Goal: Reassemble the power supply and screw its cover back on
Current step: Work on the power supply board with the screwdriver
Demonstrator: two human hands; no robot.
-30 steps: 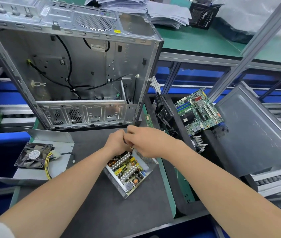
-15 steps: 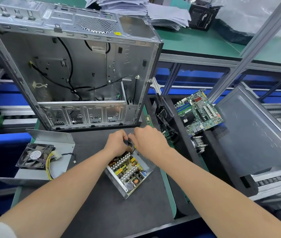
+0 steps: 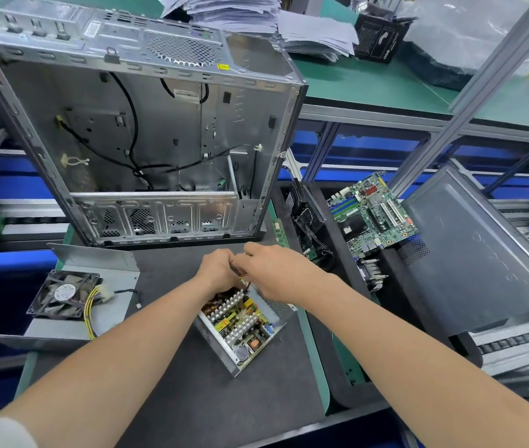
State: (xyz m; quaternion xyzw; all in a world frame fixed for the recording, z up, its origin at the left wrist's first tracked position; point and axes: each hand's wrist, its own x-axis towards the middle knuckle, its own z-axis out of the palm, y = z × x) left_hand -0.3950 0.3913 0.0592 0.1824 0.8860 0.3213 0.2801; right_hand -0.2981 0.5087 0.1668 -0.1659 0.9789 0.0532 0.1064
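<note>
Over the far corner of the open silver metal power supply box point(image 3: 240, 331), the person's two hands meet, knuckles almost touching. The right hand point(image 3: 276, 270) curls its fingers and pinches a thin dark piece point(image 3: 246, 284) that runs down into the box. It may be a wire or a tool shaft, but it is too small to tell. The left hand point(image 3: 216, 270) is curled beside it, its back to the camera; whether it grips the same piece cannot be told.

Compared with a second ago, the hands have hardly moved. The right one has drawn a little closer to the left, and both stay on the same corner. That suggests fine work inside the box is still going on, so closing it up looks some way off.

The box lies uncovered, showing yellow and copper-coloured parts and pale finned heat sinks. Well to the left of the box rests its bent grey sheet-metal cover point(image 3: 111, 282), untouched, carrying a black square fan point(image 3: 65, 294) with yellow wires. Box and cover lie on a dark grey mat point(image 3: 175, 399).

Behind the box stands a silver computer case point(image 3: 159, 140), open toward the viewer. To the right of the box, well apart, lies a green motherboard point(image 3: 373, 215), with a dark grey case panel point(image 3: 483, 253) beyond.
</note>
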